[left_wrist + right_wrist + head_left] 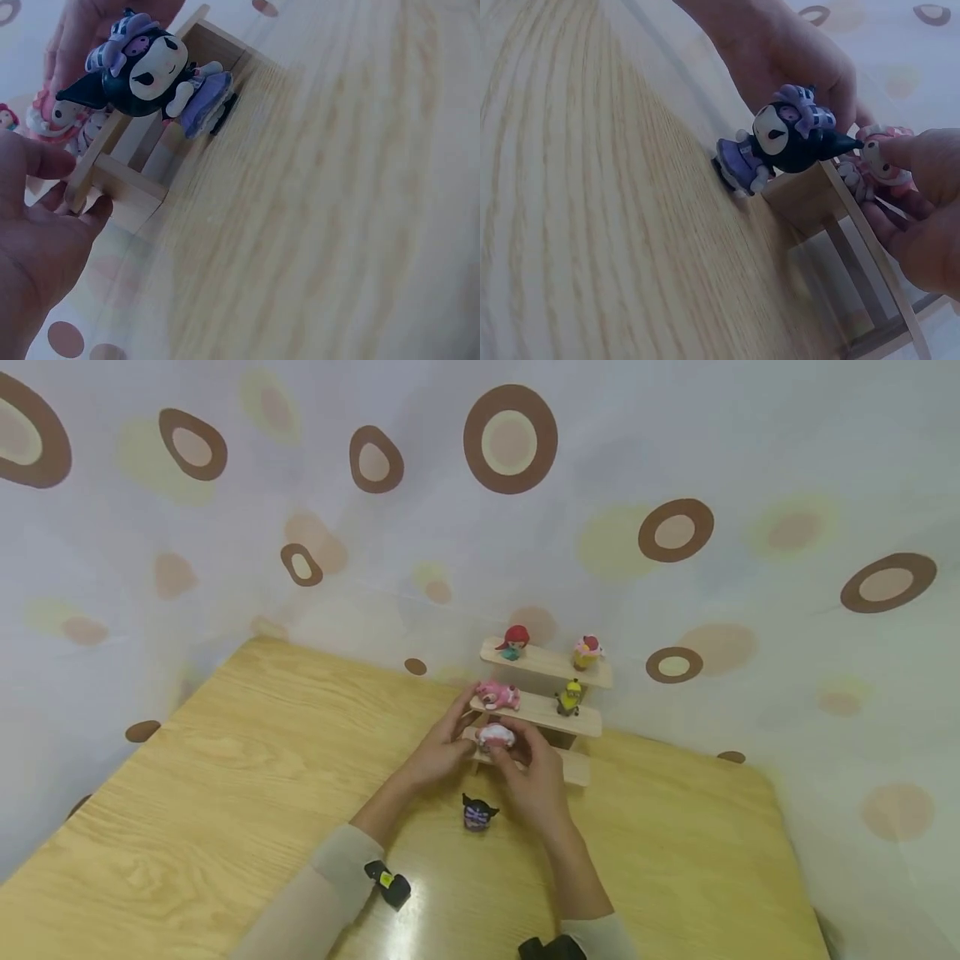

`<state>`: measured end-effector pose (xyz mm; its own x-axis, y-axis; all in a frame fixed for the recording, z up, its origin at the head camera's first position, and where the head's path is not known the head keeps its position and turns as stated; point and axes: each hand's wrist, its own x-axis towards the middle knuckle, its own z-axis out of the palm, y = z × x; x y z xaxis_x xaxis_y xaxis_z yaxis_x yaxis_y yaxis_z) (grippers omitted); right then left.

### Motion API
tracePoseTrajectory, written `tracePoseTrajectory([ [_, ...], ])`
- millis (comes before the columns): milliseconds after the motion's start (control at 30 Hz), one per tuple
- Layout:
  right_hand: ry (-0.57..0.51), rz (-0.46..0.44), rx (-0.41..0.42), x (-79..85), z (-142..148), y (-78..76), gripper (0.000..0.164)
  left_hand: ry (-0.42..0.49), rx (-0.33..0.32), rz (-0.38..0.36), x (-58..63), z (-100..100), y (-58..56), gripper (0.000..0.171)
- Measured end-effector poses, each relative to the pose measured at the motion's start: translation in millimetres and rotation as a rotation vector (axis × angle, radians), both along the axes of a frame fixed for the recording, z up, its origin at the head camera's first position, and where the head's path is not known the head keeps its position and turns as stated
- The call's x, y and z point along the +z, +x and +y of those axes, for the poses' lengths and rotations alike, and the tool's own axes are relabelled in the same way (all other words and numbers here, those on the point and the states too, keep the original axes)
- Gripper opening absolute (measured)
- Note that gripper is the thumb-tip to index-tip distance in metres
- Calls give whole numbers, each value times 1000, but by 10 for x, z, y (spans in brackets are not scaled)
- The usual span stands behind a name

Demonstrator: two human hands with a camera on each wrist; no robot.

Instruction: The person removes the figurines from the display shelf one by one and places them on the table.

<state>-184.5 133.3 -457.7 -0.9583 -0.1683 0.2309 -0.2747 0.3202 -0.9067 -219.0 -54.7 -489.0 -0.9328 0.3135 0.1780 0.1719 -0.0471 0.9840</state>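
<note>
A small wooden three-step display shelf (pixel 536 708) stands on the table by the wall. My left hand (pixel 438 752) grips the left end of its lowest step, thumb above and fingers curled under the board (pixel 77 191) in the left wrist view. With my right hand (pixel 536 772) I pinch a pink-and-white hooded figurine (pixel 881 154) between thumb and fingers, at the left part of that lowest step. In front of the shelf, a black-hooded figurine in a purple dress (pixel 154 71) stands upright on the table, touched by neither hand.
On the top step are a red-haired figurine (pixel 515 642) and a cupcake-like figurine (pixel 587 652). The middle step bears a pink lying bear figurine (pixel 498 695) and a yellow figurine (pixel 569 697). A wall with brown rings (pixel 510 439) rises behind the wooden table (pixel 247 777).
</note>
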Motion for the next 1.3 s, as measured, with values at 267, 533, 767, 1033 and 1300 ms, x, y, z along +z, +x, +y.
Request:
tracePoseTrajectory([
  [267,0,-5,8,22,79,-11,36,12,-61,16,-5,-60,-24,104],
  [533,47,-55,76,108,296,52,42,-31,-103,32,-25,-103,-36,100],
  [767,118,-107,119,216,540,113,47,-50,-105,41,3,-128,-15,98],
  [1033,193,-138,202,302,725,181,38,-52,-103,45,-8,-122,13,98],
  [1300,279,-241,376,342,906,210,33,-67,-66,-31,17,-122,10,96],
])
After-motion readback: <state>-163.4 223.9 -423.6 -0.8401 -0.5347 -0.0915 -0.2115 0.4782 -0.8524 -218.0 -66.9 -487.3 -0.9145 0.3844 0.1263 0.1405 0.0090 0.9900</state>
